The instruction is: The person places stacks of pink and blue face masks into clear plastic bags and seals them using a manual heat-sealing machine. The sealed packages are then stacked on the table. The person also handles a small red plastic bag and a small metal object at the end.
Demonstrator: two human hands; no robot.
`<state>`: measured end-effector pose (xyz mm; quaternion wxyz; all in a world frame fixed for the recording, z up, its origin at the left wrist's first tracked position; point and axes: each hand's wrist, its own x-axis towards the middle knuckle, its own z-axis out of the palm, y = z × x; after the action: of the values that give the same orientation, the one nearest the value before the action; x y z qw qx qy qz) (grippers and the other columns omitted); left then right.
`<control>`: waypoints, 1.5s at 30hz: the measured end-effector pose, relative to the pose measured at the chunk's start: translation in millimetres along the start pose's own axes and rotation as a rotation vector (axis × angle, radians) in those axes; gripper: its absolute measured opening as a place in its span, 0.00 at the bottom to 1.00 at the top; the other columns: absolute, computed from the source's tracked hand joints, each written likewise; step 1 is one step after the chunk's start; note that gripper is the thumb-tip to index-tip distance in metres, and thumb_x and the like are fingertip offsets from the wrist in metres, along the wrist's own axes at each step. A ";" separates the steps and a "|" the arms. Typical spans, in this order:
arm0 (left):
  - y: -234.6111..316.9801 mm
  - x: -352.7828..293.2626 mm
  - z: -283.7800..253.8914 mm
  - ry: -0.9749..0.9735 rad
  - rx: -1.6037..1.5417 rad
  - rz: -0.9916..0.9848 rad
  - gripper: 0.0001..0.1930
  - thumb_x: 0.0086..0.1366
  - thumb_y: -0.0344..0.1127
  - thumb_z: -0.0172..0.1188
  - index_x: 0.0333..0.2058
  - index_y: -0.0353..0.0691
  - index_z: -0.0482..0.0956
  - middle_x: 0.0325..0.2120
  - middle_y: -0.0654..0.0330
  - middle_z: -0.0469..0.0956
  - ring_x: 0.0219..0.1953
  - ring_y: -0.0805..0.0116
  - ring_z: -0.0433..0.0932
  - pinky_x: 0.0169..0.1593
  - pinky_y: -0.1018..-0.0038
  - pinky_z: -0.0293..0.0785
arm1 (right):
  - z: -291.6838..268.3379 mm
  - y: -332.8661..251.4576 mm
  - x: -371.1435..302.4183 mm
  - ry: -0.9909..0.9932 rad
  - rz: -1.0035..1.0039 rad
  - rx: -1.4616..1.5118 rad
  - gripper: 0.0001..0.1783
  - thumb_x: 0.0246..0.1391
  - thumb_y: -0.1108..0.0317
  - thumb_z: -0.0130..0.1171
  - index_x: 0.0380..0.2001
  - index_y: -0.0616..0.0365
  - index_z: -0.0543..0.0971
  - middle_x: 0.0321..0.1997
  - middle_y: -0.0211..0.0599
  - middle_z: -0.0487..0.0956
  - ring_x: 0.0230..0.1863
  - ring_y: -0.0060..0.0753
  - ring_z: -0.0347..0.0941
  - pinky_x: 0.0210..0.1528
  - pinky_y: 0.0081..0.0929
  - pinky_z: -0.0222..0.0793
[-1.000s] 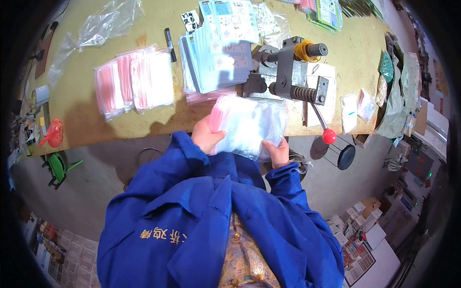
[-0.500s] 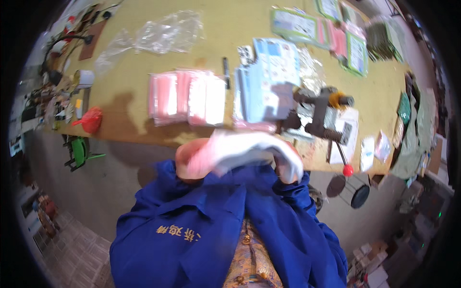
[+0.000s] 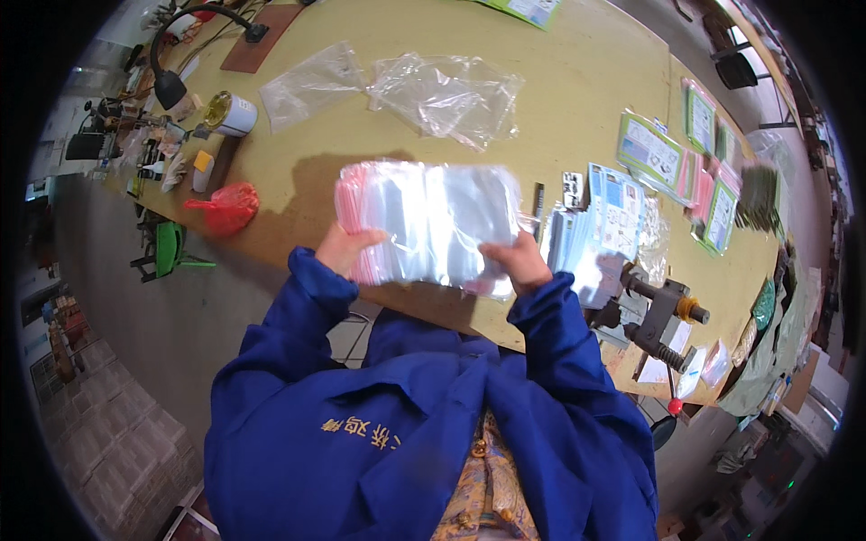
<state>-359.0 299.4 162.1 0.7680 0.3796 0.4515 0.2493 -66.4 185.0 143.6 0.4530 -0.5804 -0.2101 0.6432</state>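
Note:
A stack of clear plastic bags (image 3: 442, 221) with pink edges spans the space between my two hands, at the front edge of the table. My left hand (image 3: 345, 250) grips its pink left side, thumb on top. On the right side, my right hand (image 3: 521, 260) holds the stack with its thumb pressed on the shiny face. The fingers beneath are hidden. Whatever lies under the stack is mostly covered. A stack of blue printed sheets (image 3: 618, 212) lies to the right of my right hand, with a black marker (image 3: 538, 212) between.
A hand press (image 3: 663, 316) with a red-knobbed lever stands at the right front. Crumpled clear bags (image 3: 446, 95) lie farther back. At left are a red plastic bag (image 3: 232, 209), a tin can (image 3: 231, 114) and a desk lamp (image 3: 170, 88). Green-edged packs (image 3: 654, 153) lie far right.
The bag stack was bent and blurred close to my body; now it is spread flat over the table where pink packs lay. The view has turned toward the left.

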 end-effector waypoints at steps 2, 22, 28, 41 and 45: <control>7.9 18.6 -32.6 0.035 -0.044 0.037 0.24 0.56 0.22 0.62 0.53 0.35 0.72 0.43 0.58 0.79 0.45 0.66 0.79 0.50 0.69 0.77 | 29.3 -12.6 37.0 -0.020 0.012 -0.012 0.23 0.47 0.80 0.64 0.49 0.68 0.76 0.41 0.38 0.82 0.40 0.31 0.77 0.47 0.30 0.73; -82.2 103.6 -214.3 0.693 0.110 -0.161 0.20 0.51 0.33 0.71 0.39 0.24 0.80 0.35 0.54 0.82 0.34 0.65 0.80 0.38 0.67 0.77 | 154.8 55.0 294.5 0.124 -0.125 -0.895 0.25 0.37 0.61 0.72 0.40 0.65 0.81 0.34 0.49 0.82 0.30 0.41 0.79 0.37 0.37 0.76; -7.1 87.1 -186.0 0.291 0.042 0.184 0.33 0.56 0.26 0.65 0.61 0.34 0.65 0.52 0.57 0.73 0.52 0.64 0.73 0.57 0.68 0.70 | 175.8 36.6 271.5 -0.069 -0.108 -0.671 0.20 0.35 0.64 0.72 0.33 0.64 0.82 0.29 0.49 0.81 0.32 0.42 0.79 0.39 0.37 0.73; 136.9 300.0 70.1 -0.232 0.440 0.196 0.22 0.55 0.26 0.66 0.50 0.32 0.74 0.40 0.59 0.80 0.40 0.69 0.79 0.46 0.72 0.77 | -94.3 -107.3 204.3 0.376 -0.352 0.055 0.14 0.50 0.75 0.61 0.42 0.63 0.78 0.33 0.31 0.79 0.30 0.22 0.73 0.33 0.22 0.71; 138.0 393.5 165.6 -0.251 0.587 0.187 0.21 0.53 0.29 0.68 0.46 0.31 0.77 0.36 0.57 0.81 0.36 0.67 0.79 0.44 0.71 0.76 | -181.4 -138.5 209.0 0.515 -0.431 0.067 0.14 0.50 0.75 0.61 0.43 0.63 0.78 0.33 0.31 0.79 0.29 0.22 0.72 0.33 0.22 0.70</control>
<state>-34.2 606.7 125.6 0.6495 0.6521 0.3690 0.1291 168.1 380.9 94.4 0.6356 -0.6509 -0.1857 0.3714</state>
